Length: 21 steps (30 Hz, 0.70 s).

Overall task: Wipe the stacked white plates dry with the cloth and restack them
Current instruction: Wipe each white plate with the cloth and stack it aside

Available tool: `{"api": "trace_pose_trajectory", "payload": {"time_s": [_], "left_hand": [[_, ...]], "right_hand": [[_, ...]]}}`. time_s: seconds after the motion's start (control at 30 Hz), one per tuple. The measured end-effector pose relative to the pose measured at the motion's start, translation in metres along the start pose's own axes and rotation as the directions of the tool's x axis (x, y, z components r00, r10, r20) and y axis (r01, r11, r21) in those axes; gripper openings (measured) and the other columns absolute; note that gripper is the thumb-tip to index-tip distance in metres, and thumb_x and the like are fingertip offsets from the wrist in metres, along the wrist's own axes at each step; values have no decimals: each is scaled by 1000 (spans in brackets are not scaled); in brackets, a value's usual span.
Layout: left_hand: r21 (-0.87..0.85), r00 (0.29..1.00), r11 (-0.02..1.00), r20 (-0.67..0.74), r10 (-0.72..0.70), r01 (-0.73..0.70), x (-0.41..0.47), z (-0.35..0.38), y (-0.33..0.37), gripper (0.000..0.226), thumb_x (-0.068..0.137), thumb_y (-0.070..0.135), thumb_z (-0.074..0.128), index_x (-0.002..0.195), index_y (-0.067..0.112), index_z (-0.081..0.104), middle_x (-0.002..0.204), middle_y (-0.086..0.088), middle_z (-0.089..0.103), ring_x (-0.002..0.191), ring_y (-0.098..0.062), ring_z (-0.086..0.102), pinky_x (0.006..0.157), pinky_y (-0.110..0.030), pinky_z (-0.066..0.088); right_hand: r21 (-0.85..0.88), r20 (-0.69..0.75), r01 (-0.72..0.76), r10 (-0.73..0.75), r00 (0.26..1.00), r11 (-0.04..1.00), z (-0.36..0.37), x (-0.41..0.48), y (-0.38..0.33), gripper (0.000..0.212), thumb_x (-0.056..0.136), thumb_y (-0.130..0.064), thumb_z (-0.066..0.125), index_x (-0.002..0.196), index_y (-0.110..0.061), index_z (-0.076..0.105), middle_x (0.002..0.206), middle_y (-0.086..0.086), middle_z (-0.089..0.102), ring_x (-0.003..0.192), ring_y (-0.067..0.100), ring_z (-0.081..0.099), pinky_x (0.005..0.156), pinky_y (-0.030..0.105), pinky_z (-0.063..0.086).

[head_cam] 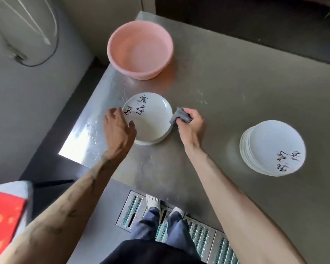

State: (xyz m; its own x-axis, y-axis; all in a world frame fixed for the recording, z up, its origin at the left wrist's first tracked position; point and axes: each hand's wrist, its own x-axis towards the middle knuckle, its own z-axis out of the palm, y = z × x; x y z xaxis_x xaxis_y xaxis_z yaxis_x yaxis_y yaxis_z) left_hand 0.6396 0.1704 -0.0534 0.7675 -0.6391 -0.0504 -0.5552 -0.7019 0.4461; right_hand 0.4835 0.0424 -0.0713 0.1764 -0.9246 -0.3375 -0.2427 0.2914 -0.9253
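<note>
Soft, even daylight falls on the brushed stainless-steel worktop (pixel 227 92). It is brightest along the left edge, where a white glare patch (pixel 78 141) burns out by the near-left corner; the far right corner sinks into shade. The round pink plastic basin (pixel 140 48) leaves a faint pink reflection on the steel, and the stack of white plates with black lettering (pixel 272 147) a pale one. Shadows are weak: a small dark one sits under the crumpled grey cloth (pixel 180 118) in the right hand (pixel 191 126). Motion blur smears the left hand (pixel 118 130) at its fingertips. The red patterned fabric (pixel 4 216) off the near-left corner is out of focus, and the wide lens bows the worktop's edges.
</note>
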Motion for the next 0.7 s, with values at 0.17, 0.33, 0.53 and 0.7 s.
{"api": "trace_pose_trajectory", "payload": {"time_s": [0.17,0.33,0.53,0.7], "left_hand": [[-144,987,982,121,-102,120,16,1,-20,40,91,8,64,129,-3,60,124,-26,50,120,-36,46,94,-38,45],[-254,965,932,105,-241,260,24,5,-19,32,87,6,63,118,-2,64,120,-17,49,106,-25,47,83,-32,44],[-311,943,891,149,-298,330,21,2,-23,33,79,-5,54,111,3,58,115,-16,56,104,-35,57,85,-52,56],[-395,941,855,151,-302,337,21,-4,-11,33,78,-4,54,107,13,51,119,-16,59,110,-36,57,91,-54,55]], "right_hand": [[-79,11,-3,4,1000,997,30,-5,6,28,74,1,70,97,-14,71,90,-7,77,89,5,71,76,18,51],[-126,-31,-29,25,999,992,37,-8,0,31,77,-6,70,102,-25,71,89,-15,72,83,9,69,68,17,48],[-31,-11,-44,44,999,999,36,-11,-8,37,72,-2,65,84,-37,66,84,-16,75,85,15,73,82,34,61],[84,-2,-116,117,993,990,30,-10,-14,36,69,3,66,85,-28,71,76,-9,75,73,19,68,70,38,57]]}}
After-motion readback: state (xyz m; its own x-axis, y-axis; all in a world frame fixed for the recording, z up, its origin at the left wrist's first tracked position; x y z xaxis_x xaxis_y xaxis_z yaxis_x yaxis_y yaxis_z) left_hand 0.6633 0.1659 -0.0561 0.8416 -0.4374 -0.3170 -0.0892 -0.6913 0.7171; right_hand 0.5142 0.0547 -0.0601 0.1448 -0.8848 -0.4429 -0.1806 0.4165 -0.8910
